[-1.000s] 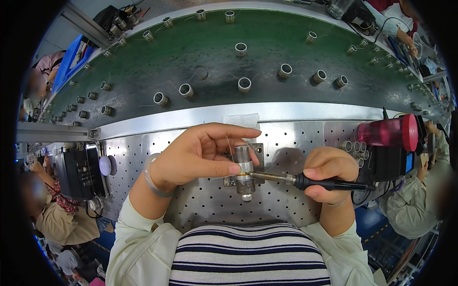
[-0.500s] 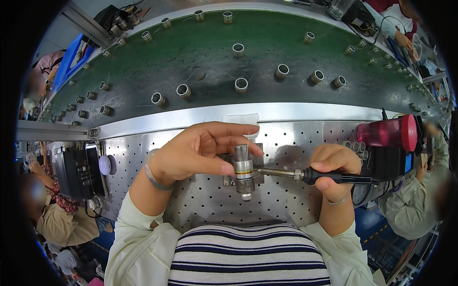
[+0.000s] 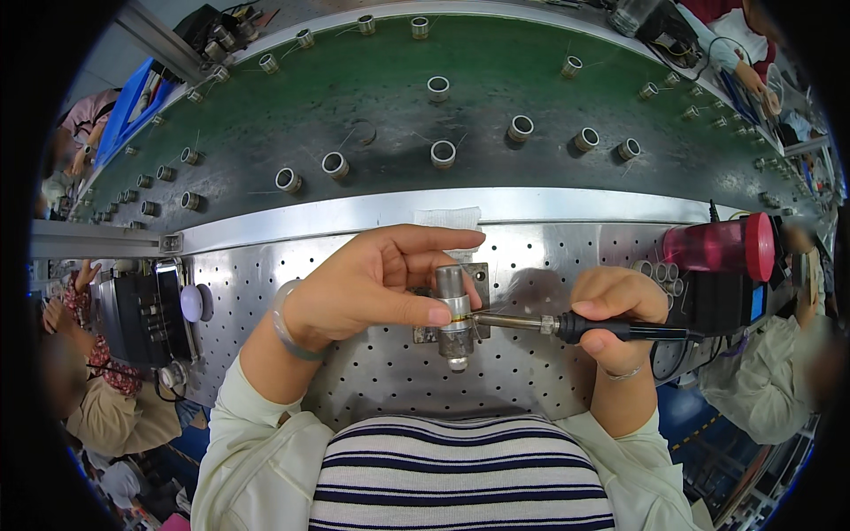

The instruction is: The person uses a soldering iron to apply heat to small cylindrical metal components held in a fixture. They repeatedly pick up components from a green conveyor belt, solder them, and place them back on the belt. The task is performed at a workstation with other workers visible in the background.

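Observation:
My right hand is closed round the black handle of a soldering iron. Its tip points left and meets the side of a silver metal ring with a thin yellowish band. That ring sits around a cylindrical metal holder, which ends in a rounded tip on the near side. My left hand pinches the ring, the thumb on its left side and a fingertip on its right. The index finger stretches out above. A thin wire end shows beside the iron's tip. Part of a dark metal block shows behind.
Beyond the perforated metal worktop runs a green conveyor belt carrying several metal rings with wires. A pink container, several stacked rings and a black soldering station stand right. Left is a black device. Other people sit at both sides.
My left thumb has shifted right onto the ring, and a finger has curled in against its other side. The iron's tip stays at the ring. Rings on the belt have drifted slightly left.

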The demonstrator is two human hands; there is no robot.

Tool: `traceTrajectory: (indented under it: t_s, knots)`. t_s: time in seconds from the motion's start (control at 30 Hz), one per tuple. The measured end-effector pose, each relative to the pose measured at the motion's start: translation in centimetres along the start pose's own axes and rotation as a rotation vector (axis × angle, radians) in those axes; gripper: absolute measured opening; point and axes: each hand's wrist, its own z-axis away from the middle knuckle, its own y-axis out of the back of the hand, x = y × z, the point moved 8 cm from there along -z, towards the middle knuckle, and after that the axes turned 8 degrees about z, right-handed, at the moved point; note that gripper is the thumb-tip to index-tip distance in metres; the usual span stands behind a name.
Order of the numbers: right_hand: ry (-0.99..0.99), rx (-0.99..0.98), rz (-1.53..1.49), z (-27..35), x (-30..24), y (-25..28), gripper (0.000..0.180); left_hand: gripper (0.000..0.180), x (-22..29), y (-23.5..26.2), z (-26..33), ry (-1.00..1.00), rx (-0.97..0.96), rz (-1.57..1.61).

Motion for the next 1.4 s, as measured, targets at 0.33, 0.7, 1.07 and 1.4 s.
traceTrajectory:
  t_s: [0.33,0.7,1.07,1.4]
  knots:
    - [-0.018,-0.030,0.004,-0.3,0.1,-0.5,0.025,0.072,0.1,0.2,0.1,0.000,0.026,-0.007]
    - [0.033,-0.087,0.044,-0.3,-0.5,-0.8,0.025,0.073,0.0,0.1,-0.1,-0.001,0.042,0.000]
    - [0.007,-0.039,0.028,0.0,-0.3,0.0,0.027,0.073,0.0,-0.3,0.1,-0.002,0.113,-0.042]
    - [0.005,-0.038,0.035,0.2,-0.2,0.5,0.022,0.074,-0.1,-0.9,-0.3,-0.005,0.115,-0.046]
